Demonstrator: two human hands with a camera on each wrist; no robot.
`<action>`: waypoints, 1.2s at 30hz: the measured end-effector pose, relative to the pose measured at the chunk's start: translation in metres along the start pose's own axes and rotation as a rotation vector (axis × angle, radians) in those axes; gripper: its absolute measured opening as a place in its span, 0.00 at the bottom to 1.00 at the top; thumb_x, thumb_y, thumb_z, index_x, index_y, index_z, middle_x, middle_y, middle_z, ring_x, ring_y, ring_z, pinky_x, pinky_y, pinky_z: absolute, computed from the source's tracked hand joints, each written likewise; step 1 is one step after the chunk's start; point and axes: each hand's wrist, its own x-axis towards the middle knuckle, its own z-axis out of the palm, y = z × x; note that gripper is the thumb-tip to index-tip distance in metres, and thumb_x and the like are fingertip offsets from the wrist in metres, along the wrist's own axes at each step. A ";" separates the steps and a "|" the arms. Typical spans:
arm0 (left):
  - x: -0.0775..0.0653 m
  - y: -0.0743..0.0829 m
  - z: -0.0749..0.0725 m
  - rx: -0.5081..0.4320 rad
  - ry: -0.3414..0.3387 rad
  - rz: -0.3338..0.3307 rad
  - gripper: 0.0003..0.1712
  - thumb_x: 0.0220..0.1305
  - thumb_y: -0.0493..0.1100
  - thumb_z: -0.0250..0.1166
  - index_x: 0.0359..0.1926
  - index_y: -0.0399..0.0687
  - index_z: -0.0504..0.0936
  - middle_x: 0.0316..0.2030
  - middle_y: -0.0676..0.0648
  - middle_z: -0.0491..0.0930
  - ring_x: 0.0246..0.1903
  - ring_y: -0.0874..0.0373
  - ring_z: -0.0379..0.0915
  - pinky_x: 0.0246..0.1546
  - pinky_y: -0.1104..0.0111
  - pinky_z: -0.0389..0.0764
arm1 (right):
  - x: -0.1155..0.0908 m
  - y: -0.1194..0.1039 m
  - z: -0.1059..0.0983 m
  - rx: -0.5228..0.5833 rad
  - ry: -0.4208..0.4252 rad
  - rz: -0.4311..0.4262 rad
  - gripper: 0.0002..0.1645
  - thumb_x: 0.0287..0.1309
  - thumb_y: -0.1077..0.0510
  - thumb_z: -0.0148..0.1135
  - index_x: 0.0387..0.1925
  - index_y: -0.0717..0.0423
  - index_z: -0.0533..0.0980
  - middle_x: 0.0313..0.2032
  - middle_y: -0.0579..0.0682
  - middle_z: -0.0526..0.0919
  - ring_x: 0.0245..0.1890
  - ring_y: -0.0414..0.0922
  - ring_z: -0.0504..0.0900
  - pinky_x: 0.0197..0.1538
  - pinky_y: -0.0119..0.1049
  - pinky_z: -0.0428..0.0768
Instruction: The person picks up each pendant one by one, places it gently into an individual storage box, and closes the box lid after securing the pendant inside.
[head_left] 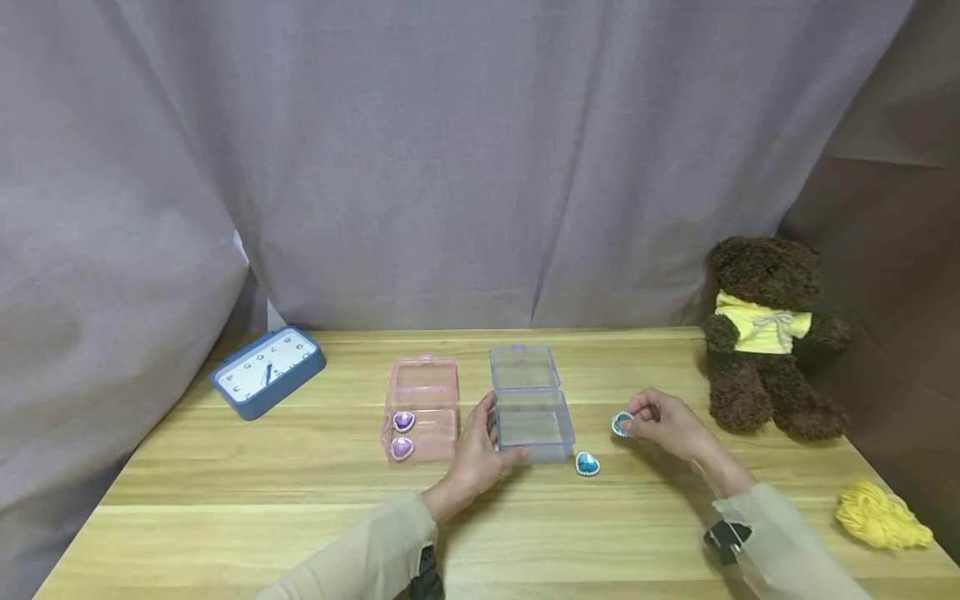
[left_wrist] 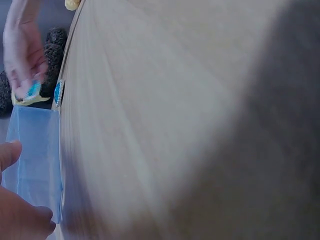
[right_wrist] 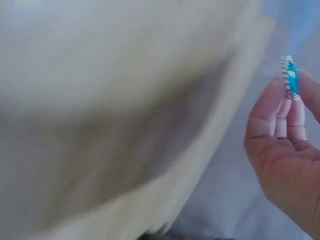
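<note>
My right hand (head_left: 667, 425) pinches a blue heart-shaped gem (head_left: 622, 424) edged with small pearl-like beads, held up to the right of a clear blue plastic box (head_left: 534, 452). Seen from the right wrist, the pinched gem (right_wrist: 292, 79) is edge-on between thumb and fingertips. The blue box stands with its lid (head_left: 524, 369) tipped back, nothing inside. My left hand (head_left: 476, 454) grips this box at its left side, thumb along the front wall. A second blue heart gem (head_left: 587, 464) lies on the table by the box's front right corner.
Left of my left hand is an open pink plastic box (head_left: 437, 433) with two purple heart gems (head_left: 402, 422). A blue clock (head_left: 268, 372) lies at the back left. A brown teddy bear (head_left: 765, 333) sits at the right, yellow yarn (head_left: 883, 515) in front of it.
</note>
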 end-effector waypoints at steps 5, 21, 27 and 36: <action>0.000 0.002 -0.001 0.024 0.005 -0.011 0.55 0.43 0.22 0.68 0.70 0.32 0.47 0.67 0.30 0.55 0.67 0.37 0.53 0.68 0.56 0.61 | 0.019 -0.032 0.014 0.144 -0.041 -0.044 0.17 0.57 0.67 0.60 0.43 0.76 0.67 0.29 0.46 0.76 0.28 0.34 0.77 0.35 0.29 0.84; -0.003 0.004 -0.003 0.088 -0.012 -0.034 0.54 0.45 0.26 0.70 0.70 0.35 0.48 0.68 0.33 0.52 0.67 0.38 0.53 0.66 0.58 0.64 | 0.060 -0.064 0.076 0.065 -0.364 -0.065 0.10 0.56 0.69 0.60 0.38 0.71 0.71 0.27 0.48 0.76 0.27 0.40 0.79 0.36 0.36 0.86; -0.003 0.004 -0.003 0.131 -0.005 -0.037 0.54 0.45 0.27 0.70 0.70 0.36 0.49 0.69 0.35 0.51 0.67 0.39 0.53 0.66 0.60 0.64 | 0.062 -0.067 0.084 0.000 -0.448 -0.063 0.07 0.55 0.71 0.59 0.36 0.70 0.71 0.24 0.47 0.76 0.25 0.39 0.77 0.34 0.34 0.85; -0.002 0.004 -0.003 0.177 -0.003 -0.015 0.53 0.46 0.28 0.71 0.70 0.35 0.50 0.69 0.34 0.52 0.66 0.38 0.54 0.66 0.59 0.64 | 0.066 -0.067 0.096 -0.109 -0.514 -0.066 0.06 0.50 0.74 0.59 0.32 0.69 0.72 0.20 0.46 0.75 0.19 0.36 0.69 0.23 0.22 0.70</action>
